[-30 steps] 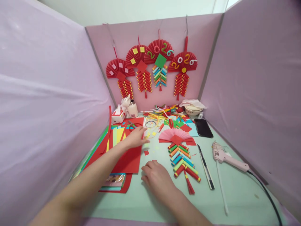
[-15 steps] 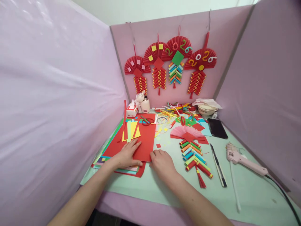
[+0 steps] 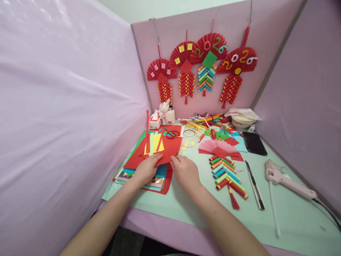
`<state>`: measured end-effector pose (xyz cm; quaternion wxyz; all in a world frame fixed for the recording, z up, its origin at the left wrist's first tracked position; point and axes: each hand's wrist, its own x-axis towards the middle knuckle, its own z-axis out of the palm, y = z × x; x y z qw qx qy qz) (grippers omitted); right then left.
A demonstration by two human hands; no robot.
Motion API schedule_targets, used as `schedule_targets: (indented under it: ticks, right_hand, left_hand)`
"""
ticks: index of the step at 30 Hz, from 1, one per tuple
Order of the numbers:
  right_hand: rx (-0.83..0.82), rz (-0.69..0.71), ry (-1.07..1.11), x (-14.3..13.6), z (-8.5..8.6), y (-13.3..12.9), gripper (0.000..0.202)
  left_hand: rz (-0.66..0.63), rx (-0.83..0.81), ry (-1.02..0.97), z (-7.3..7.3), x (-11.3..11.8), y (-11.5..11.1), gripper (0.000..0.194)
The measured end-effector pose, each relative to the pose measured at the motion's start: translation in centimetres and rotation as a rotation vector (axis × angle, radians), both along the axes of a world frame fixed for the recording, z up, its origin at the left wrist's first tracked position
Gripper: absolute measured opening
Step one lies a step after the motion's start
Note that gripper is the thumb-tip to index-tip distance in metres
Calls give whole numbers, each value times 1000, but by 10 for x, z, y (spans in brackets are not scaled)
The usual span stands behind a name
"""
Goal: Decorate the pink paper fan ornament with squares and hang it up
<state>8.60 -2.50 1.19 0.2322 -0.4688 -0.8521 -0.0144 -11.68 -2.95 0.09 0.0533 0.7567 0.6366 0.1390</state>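
Note:
A large red paper sheet (image 3: 169, 151) lies over a stack of coloured papers, its near edge raised off them. My left hand (image 3: 146, 170) is closed on that near edge, fingers on top and the thumb hidden. Beside it, my right hand (image 3: 185, 173) pinches the sheet's near right corner. On the sheet rest a yellow paper piece (image 3: 159, 143), a pale green strip (image 3: 151, 144), thin red strips and dark-handled scissors (image 3: 172, 133). Beneath the raised edge show blue paper (image 3: 162, 171) and a clear packet (image 3: 149, 180) of patterned papers.
Right of my hands lies a pink fan ornament (image 3: 215, 145) with coloured paper rolls (image 3: 226, 174). Farther right are a utility knife (image 3: 254, 185), a glue gun (image 3: 289, 180) and a black phone (image 3: 255, 143). Bowls (image 3: 242, 122) and craft scraps line the back; several red fan ornaments hang above.
The red sheet's near edge has risen and moved away from me, uncovering blue paper and the packet. My left hand has closed on the edge. The view has shifted slightly.

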Motion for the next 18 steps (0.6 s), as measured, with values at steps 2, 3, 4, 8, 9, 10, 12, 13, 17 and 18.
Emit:
schedule_targets:
  ticks: [2,3,4,8,9,10,12,13,17,18]
  right_hand:
    - [-10,-32,64,0,0,-1,28]
    - [-34,-41,76,0,-2,-1,29]
    - [-70,-46,72,1,-4,-1,28]
    - [-200,-19,-30,3,-18,1,18]
    - [-208,0,-54,3,-20,2,18]
    - [-210,23,-71,3,-20,3,18]
    - [-203,81,-85,0,-19,5,18]
    - [-205,112,-82,-2,-18,5,18]
    - [-220,223,-41,-14,-13,6,35]
    - [-226,241,-37,-17,-13,7,43]
  left_hand:
    - [40,-11,-45,12,-4,6,46]
    - [56,-19,-71,19,-6,10,45]
    - [66,-40,-91,26,-8,13,45]
    - [98,-85,-110,48,-14,25,46]
    - [99,-92,-112,52,-14,27,46]
    - [98,-100,-119,55,-15,29,47]
    - [100,-116,-140,59,-17,32,47]
    - [105,-128,-151,62,-18,34,48]
    - [115,-180,-160,69,-22,41,50]
    - [110,-188,-159,70,-22,42,50]
